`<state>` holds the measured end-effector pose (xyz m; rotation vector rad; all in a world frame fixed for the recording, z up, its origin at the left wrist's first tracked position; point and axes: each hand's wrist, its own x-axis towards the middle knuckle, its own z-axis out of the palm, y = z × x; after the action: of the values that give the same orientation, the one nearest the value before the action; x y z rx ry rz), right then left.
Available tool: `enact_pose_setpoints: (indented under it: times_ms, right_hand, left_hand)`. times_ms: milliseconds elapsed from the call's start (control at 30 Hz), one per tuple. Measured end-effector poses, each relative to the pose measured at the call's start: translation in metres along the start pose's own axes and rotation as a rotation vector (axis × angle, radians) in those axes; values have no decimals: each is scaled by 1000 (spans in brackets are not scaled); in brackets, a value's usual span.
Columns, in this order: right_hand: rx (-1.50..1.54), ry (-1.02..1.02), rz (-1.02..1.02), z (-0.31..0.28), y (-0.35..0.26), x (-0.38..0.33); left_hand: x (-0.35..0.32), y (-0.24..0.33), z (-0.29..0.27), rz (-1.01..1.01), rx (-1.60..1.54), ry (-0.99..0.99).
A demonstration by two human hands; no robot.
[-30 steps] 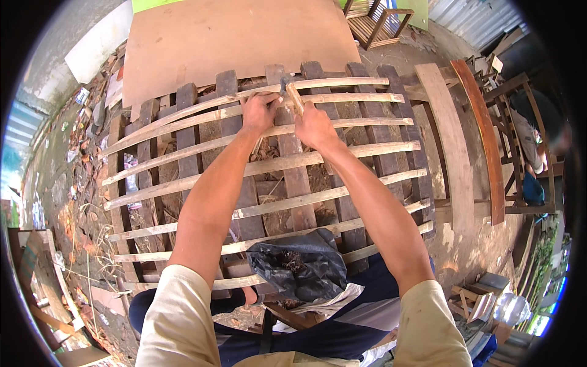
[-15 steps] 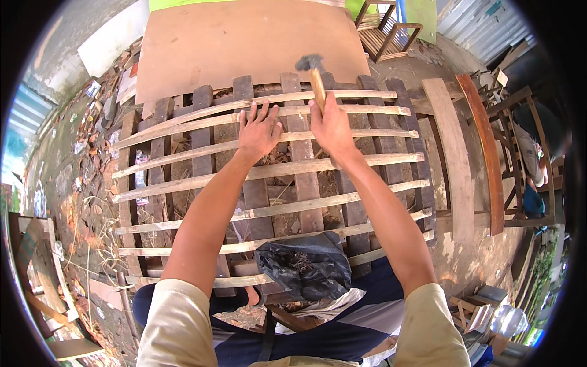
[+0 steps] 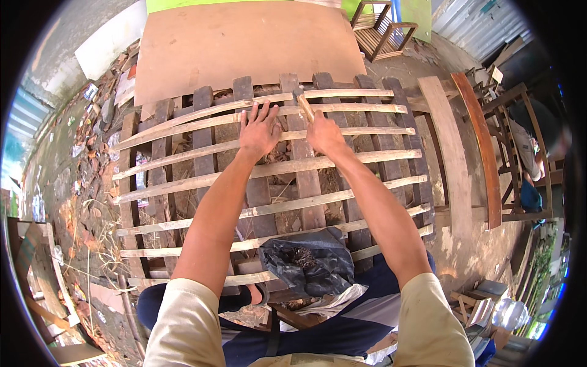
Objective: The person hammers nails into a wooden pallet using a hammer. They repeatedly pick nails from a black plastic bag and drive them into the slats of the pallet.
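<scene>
At the far left, scraps and litter (image 3: 79,183) lie on the bare ground beside a wooden lattice (image 3: 183,177) — dark upright boards crossed by pale thin slats that run left to right. The left hand (image 3: 260,129) lies flat and open on the upper slats, fingers spread toward the far edge, holding nothing and only pressing the wood down. Just to its right, the right hand (image 3: 327,136) is closed round the wooden handle of a hammer (image 3: 304,105), the grip tight on the shaft. The handle's long axis runs up and slightly left from the fist, so the head lies beyond the knuckles, at the second slat from the top and next to the left fingertips; the head itself is too small to make out clearly. The right hand is thus the one nearer the tool, and the two hands sit close but apart. Nearer the body, a black plastic bag (image 3: 309,260) rests open on the lattice. Above lies a large brown board (image 3: 244,49); to the right are curved planks (image 3: 455,147) and chair frames (image 3: 513,153).
</scene>
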<state>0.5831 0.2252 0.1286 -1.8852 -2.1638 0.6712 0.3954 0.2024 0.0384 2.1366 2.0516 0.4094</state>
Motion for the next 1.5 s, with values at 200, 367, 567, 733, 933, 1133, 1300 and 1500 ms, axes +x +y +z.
enact_pose_setpoints:
  times_ms: [200,367,567,733,933,1133,1300,1500]
  right_hand:
    - [327,273,-178,-42,-49,-33]
    - [-23,101,-80,30,45,4]
    - [475,392,-254,-18,-32,-21]
    - [-35,30,-8,8,16,18]
    - [25,51,-27,14,24,-6]
    - [262,96,24,-30,-32,-15]
    - [136,-131,196,4,24,13]
    - [-7,-75,77,0,5,2]
  left_hand:
    - [-3,-12,-1,-3,3,-11]
    - [2,1,3,40,-28,-26]
    - [-4,-16,-4,2,10,-40]
    - [-1,-7,-4,8,29,-55]
    - [-1,7,-8,29,51,-66]
    - [-8,-12,-5,-9,72,-72]
    - [0,0,-4,44,54,-60]
    - [1,-8,2,69,74,-39]
